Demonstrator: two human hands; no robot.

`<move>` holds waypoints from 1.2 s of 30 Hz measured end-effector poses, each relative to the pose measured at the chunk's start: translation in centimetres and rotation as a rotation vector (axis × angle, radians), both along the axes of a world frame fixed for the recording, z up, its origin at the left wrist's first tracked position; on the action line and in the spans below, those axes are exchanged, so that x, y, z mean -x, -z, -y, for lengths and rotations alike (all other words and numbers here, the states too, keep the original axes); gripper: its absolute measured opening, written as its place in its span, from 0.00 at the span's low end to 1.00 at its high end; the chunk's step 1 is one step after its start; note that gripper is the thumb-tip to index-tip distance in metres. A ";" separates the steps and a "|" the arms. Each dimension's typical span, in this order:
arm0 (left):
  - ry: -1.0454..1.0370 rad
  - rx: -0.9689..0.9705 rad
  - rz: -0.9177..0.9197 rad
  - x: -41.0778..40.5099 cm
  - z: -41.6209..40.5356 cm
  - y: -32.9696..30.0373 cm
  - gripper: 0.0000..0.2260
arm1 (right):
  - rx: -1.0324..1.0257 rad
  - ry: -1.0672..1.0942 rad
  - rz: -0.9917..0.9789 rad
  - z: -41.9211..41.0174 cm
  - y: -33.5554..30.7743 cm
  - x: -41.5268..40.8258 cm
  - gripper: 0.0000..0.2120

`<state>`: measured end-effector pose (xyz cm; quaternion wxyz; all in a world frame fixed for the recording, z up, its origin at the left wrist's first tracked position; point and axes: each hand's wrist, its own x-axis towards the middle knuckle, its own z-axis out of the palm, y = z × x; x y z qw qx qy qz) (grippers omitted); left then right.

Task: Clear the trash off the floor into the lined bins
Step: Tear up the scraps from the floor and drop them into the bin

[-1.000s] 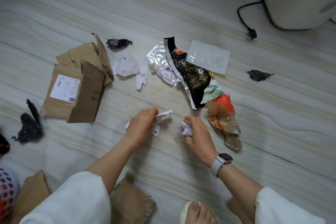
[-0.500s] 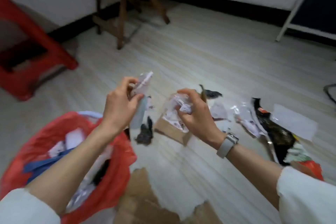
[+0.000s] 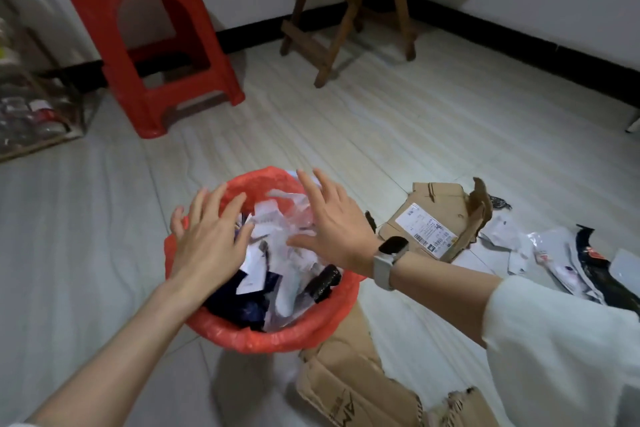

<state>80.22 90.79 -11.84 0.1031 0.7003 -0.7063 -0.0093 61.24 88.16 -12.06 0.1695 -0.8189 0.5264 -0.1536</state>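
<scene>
Head view: both hands, left [image 3: 207, 243] and right [image 3: 332, 229], now spread empty over the red-lined bin [image 3: 270, 333]; paper scraps they held have dropped in. Wrappers [image 3: 568, 253] remain at three o'clock.

A red plastic stool [image 3: 152, 45] is stood near the wall; wooden folding legs [image 3: 349, 10] are set to its right.

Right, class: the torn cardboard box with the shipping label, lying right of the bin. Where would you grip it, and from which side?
Grip the cardboard box by its upright torn flap on the far right edge, coming from above. The flap stands up off the floor, so fingers can likely pinch it, while the rest lies flat. The right hand, open over the bin, is nearest.
</scene>
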 end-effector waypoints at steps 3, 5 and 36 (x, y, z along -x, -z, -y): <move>0.078 -0.269 0.089 -0.2 -0.5 1.2 0.26 | 0.146 -0.106 -0.147 -0.4 0.9 -0.2 0.39; 0.078 -0.457 0.136 -0.3 -0.4 2.5 0.27 | 0.065 -0.202 -0.294 -0.4 2.2 -0.6 0.32; 0.741 -0.644 -0.077 42.6 1.4 15.2 0.20 | -0.231 1.002 0.189 -9.4 13.7 44.0 0.12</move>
